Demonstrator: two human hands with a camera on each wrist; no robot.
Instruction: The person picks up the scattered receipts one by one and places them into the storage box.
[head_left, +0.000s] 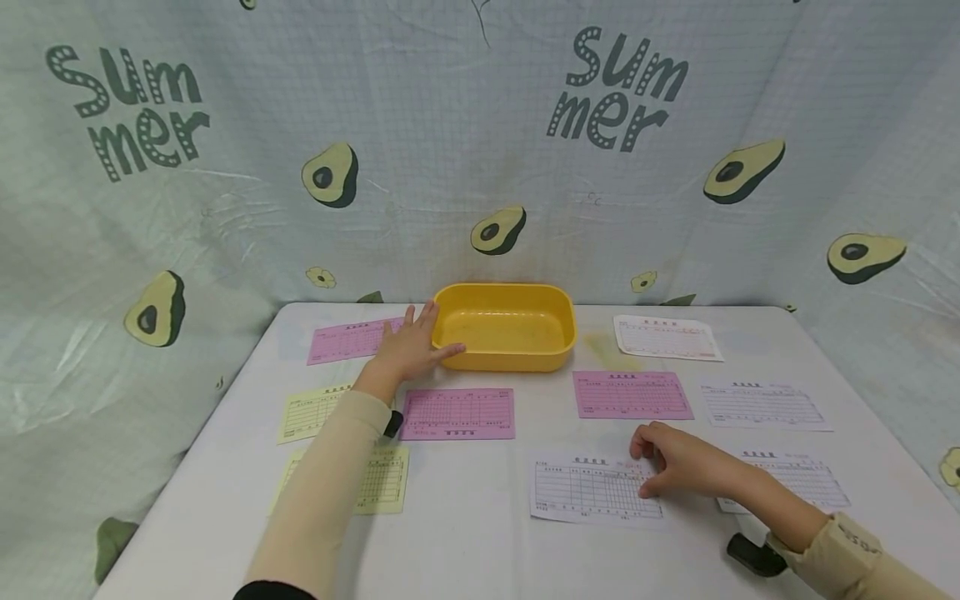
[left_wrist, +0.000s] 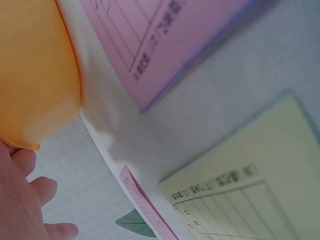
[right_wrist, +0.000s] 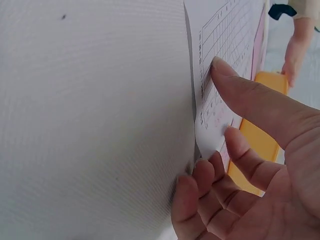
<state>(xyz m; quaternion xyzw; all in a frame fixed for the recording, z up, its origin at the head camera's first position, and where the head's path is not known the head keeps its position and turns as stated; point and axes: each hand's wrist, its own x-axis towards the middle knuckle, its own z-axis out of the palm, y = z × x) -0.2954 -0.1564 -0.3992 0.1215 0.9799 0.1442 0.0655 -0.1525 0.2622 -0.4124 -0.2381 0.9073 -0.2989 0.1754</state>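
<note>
My left hand [head_left: 408,348] rests at the left side of a yellow plastic basin [head_left: 502,362], its fingers spread and the thumb reaching along the front rim. In the left wrist view, fingertips sit right at the rim of the basin [left_wrist: 42,75]. At the right end of a white printed form [head_left: 581,492] is my right hand [head_left: 690,462], thumb and fingers apart. The right wrist view has the thumb over the form [right_wrist: 220,35] and the other fingers loosely bent beside its edge.
Pink forms [head_left: 457,414] [head_left: 633,396] and yellow forms [head_left: 382,487] lie about the white table [head_left: 465,550]. More white forms [head_left: 667,337] [head_left: 765,406] lie on the right. An avocado-print cloth [head_left: 420,125] hangs behind the table.
</note>
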